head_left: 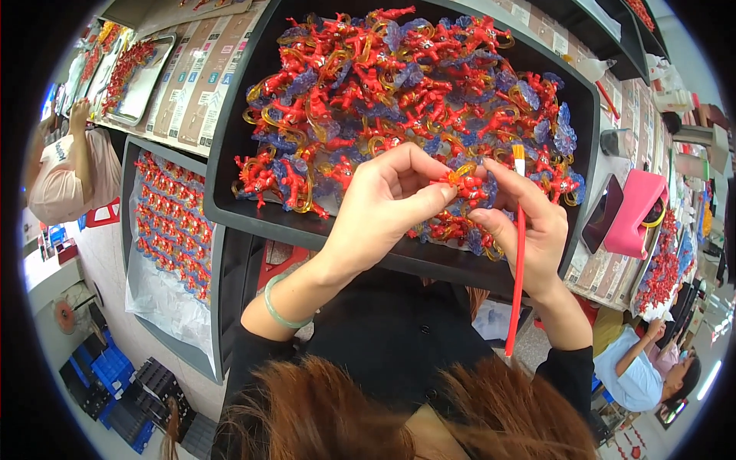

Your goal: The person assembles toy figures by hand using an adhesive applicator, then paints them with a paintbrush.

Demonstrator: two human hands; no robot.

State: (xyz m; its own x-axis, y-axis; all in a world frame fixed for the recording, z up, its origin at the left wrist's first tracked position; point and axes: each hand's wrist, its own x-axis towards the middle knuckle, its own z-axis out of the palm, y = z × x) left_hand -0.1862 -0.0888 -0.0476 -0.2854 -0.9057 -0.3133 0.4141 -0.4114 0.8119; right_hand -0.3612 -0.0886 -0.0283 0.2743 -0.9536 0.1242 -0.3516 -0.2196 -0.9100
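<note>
Between my two hands is a small red toy figure (468, 186) with clear yellow and blue-purple parts. My left hand (387, 203) pinches its left side with thumb and forefinger. From the right, my right hand (529, 218) grips the figure by the blue part with thumb and fingertips. A paintbrush (518, 261) with a red handle and tan bristles is also tucked in my right hand, bristles pointing away from me. Below the hands lies a large black tray (322, 236), heaped with many similar red figures (368, 84). My fingers partly hide the held figure.
To the left, a lower grey tray (215, 307) carries rows of figures on a plastic sheet. On the right stand a pink holder (635, 215), a dark phone (603, 213) and a cup (615, 142). People sit at the left (73, 172) and right (632, 368). Blue crates (111, 364) stand lower left.
</note>
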